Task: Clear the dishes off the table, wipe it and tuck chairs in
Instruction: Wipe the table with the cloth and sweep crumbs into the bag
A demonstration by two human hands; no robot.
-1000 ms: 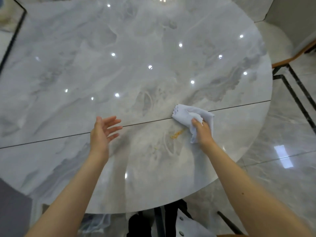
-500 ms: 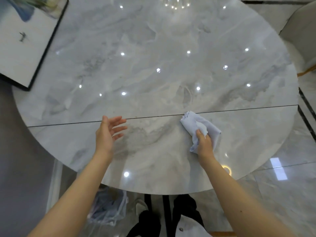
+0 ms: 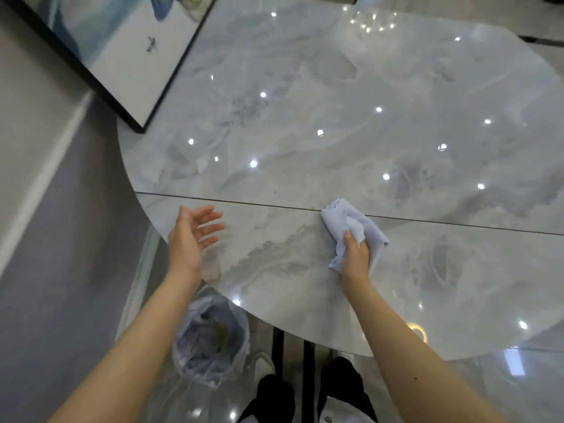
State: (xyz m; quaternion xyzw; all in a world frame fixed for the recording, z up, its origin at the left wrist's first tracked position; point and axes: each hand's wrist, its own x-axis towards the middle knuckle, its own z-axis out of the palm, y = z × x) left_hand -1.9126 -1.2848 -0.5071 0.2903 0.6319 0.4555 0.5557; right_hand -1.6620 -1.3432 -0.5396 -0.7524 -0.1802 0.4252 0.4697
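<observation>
On table (image 3: 335,117), cloth (image 3: 351,230) under right hand (image 3: 355,257)

Home dining room: marble table (image 3: 335,117)

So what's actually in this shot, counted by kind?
Hands: 2, left hand open near the table's edge, right hand gripping the cloth
Cloths: 1, pale blue cloth on the table
Tables: 1, round marble table
Framed pictures: 1, picture at the far left
Bin bags: 1, clear bag on the floor below the table edge
Total: 6
</observation>
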